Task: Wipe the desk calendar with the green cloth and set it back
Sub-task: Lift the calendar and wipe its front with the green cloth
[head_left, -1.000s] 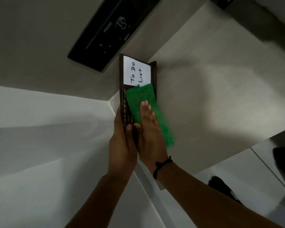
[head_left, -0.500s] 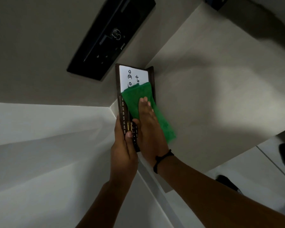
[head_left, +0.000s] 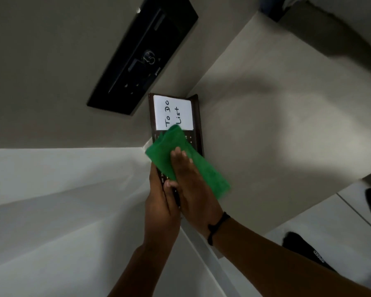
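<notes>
Wiping is under way — the right hand (head_left: 193,189) lies flat, pressing the green cloth (head_left: 186,163) on the desk calendar (head_left: 198,125), which the left hand (head_left: 161,202) grips by its near end, seemingly clear of the bench; next, the uncovered note end

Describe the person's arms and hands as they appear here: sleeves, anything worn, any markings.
Both forearms are bare, with no sleeves in view. The right hand has a thin black cord bracelet around its wrist, apparently with a small knot or bead. The left hand wears nothing visible: no ring, watch or glove. No marks show on either arm in this dim light.
</notes>
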